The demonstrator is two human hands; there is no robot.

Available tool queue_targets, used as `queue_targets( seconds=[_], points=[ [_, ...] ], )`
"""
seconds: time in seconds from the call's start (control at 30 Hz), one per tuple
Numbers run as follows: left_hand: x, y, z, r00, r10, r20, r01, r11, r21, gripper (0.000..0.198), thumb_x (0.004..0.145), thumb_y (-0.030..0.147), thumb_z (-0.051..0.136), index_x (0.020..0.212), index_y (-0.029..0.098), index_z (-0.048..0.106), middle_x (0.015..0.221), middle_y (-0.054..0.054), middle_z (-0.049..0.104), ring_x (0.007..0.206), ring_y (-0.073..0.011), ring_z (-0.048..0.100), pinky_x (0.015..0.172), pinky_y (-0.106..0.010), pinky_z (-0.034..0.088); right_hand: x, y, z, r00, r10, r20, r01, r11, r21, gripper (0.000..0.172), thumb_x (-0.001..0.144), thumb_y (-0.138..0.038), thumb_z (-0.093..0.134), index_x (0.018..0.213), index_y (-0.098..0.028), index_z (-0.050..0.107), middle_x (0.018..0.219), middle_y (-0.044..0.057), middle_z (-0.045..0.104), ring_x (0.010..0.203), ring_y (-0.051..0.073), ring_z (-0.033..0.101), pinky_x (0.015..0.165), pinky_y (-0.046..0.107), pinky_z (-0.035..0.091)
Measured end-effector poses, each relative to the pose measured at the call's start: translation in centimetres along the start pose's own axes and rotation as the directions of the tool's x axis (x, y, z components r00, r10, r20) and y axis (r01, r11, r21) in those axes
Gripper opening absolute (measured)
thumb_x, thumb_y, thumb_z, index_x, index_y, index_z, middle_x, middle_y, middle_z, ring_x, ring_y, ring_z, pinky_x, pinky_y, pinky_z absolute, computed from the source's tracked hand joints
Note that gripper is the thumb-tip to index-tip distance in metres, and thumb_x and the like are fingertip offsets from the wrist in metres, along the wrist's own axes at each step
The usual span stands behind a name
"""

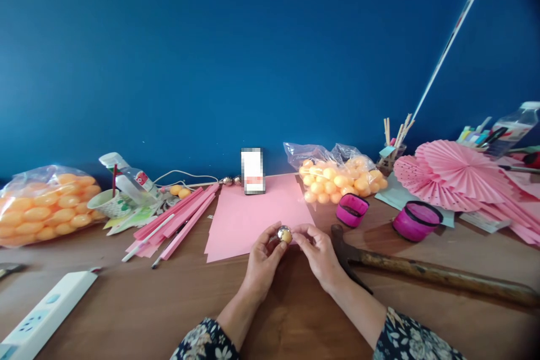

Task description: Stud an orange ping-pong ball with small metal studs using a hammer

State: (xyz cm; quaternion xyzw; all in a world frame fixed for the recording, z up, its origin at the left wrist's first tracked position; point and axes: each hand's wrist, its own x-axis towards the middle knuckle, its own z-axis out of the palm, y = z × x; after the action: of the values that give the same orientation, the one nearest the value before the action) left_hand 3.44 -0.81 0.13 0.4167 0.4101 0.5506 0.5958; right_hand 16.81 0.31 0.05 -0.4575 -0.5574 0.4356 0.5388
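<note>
My left hand (265,253) is closed around a small shiny metal ball (284,234), gripping it between thumb and fingers. The ball looks silvery, with a yellowish patch on its lower side. My right hand (318,250) is at the ball's right side, thumb and forefinger pinched together close to it. Whatever the right fingertips hold, if anything, is too small to make out. Both hands are above the near edge of a stack of pink paper sheets (253,225). More shiny metal balls (228,181) sit at the back, beside an upright phone (252,171).
On the right lie a hammer (422,270), two magenta mesh bands (417,222), folded pink paper fans (455,177) and a bag of orange balls (333,177). Leftward are pink paper strips (185,219), a tilted bottle (130,177), another ball bag (46,205) and a power strip (50,309).
</note>
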Motion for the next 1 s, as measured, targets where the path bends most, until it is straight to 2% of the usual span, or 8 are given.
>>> queue_targets(
  seconds=[0.13, 0.63, 1.0],
  points=[
    [0.05, 0.06, -0.05, 1.0, -0.004, 0.001, 0.004, 1.0, 0.006, 0.045, 0.068, 0.024, 0.063, 0.111, 0.018, 0.052, 0.109, -0.009, 0.061, 0.101, -0.0206, 0.055, 0.092, -0.036, 0.04, -0.05, -0.14, 0.04, 0.999, 0.018, 0.031, -0.019, 0.998, 0.06, 0.02, 0.078, -0.034, 0.052, 0.08, -0.016, 0.06, 0.078, 0.004, 0.066, 0.075, 0.017, 0.06, 0.071, 0.028, 0.046],
    [0.19, -0.1, 0.03, 0.999, 0.038, -0.016, -0.037, 0.997, 0.066, 0.036, 0.068, 0.023, 0.063, 0.102, 0.016, 0.057, 0.102, -0.008, 0.064, 0.098, -0.0204, 0.057, 0.091, -0.036, 0.041, -0.19, 0.2, 0.06, 0.994, 0.085, 0.066, -0.086, 0.996, 0.006, 0.02, 0.076, -0.036, 0.055, 0.076, -0.016, 0.06, 0.073, 0.001, 0.062, 0.07, 0.014, 0.054, 0.068, 0.025, 0.043],
    [0.24, -0.51, -0.2, 0.998, 0.057, -0.008, -0.056, 0.995, 0.082, 0.034, 0.07, 0.022, 0.06, 0.103, 0.017, 0.056, 0.103, -0.008, 0.063, 0.098, -0.0194, 0.057, 0.091, -0.034, 0.041, -0.16, 0.11, 0.05, 0.988, 0.13, 0.088, -0.127, 0.991, -0.032, 0.023, 0.077, -0.038, 0.053, 0.077, -0.016, 0.059, 0.067, -0.001, 0.058, 0.059, 0.011, 0.049, 0.053, 0.022, 0.037]
  ],
)
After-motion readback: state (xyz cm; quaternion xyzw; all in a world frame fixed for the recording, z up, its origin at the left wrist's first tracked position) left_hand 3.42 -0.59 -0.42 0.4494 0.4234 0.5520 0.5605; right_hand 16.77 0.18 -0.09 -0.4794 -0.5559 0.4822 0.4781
